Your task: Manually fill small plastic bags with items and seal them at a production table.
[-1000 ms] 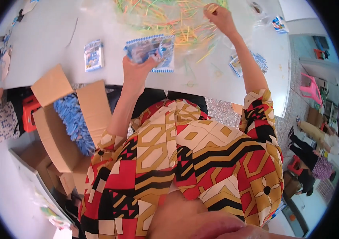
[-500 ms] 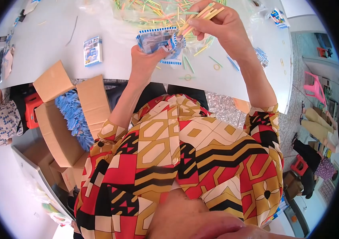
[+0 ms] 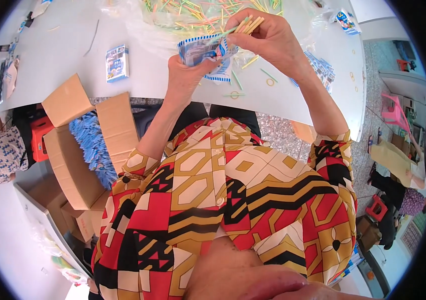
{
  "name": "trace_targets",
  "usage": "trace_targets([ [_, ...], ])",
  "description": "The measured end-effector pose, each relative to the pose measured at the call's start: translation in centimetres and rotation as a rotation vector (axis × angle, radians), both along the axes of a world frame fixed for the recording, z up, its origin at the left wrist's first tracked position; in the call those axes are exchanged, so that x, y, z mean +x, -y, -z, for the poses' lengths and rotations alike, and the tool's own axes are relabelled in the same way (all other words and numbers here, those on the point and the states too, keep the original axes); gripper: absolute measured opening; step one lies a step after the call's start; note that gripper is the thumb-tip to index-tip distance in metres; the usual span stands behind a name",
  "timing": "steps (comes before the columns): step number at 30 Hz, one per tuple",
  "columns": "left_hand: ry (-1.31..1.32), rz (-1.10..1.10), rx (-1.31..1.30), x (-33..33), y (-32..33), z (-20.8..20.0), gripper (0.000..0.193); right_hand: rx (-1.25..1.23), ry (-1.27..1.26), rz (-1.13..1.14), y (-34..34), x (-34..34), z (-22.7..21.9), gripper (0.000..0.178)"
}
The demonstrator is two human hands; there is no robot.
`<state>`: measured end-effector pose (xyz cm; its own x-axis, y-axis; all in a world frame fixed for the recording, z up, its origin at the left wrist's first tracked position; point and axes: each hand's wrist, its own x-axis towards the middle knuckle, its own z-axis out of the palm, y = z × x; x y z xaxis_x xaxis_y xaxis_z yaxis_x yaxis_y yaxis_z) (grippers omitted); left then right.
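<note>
My left hand (image 3: 189, 79) is closed round a blue-and-white plastic packet (image 3: 197, 51), its thumb pressed on the printed front. Beside the packet's right end, my right hand (image 3: 268, 42) grips a small bunch of thin yellow, pink and green sticks (image 3: 248, 26). One green stick slants from the bunch down toward the packet's top edge; whether its tip is inside I cannot tell. A pile of the same coloured sticks (image 3: 188, 14) lies on clear plastic just beyond my hands. A few loose green sticks (image 3: 237, 80) rest on the table below the packet.
On the white table (image 3: 145, 60) lie a blue-and-white packet (image 3: 117, 63), a fanned stack of packets (image 3: 321, 70) and rubber bands (image 3: 270, 82). An open cardboard box (image 3: 73, 165) full of blue packets stands at the left. Other people are at both sides.
My right hand has drawn slightly left and down with the sticks, now bunched more within its fingers. The packet in my left hand has shifted a little to the right.
</note>
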<state>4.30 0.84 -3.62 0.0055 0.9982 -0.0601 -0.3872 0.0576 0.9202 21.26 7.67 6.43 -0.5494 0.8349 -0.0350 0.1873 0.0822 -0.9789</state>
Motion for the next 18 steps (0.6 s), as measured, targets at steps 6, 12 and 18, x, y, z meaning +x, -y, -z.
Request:
trace_targets([
  [6, 0.022, -0.008, -0.037, 0.1, -0.2, 0.1, 0.024, 0.030, -0.010, 0.018, 0.6, -0.3, -0.6, 0.009],
  [12, 0.023, 0.007, -0.052, 0.4, -0.7, -0.2, 0.024, 0.092, 0.230, 0.055, -0.3, -0.5, -1.0, 0.025],
  [18, 0.068, 0.011, -0.049, 0.7, -1.1, -0.7, 0.025, 0.371, 0.009, 0.026, 0.0, -0.5, 0.0, 0.036],
])
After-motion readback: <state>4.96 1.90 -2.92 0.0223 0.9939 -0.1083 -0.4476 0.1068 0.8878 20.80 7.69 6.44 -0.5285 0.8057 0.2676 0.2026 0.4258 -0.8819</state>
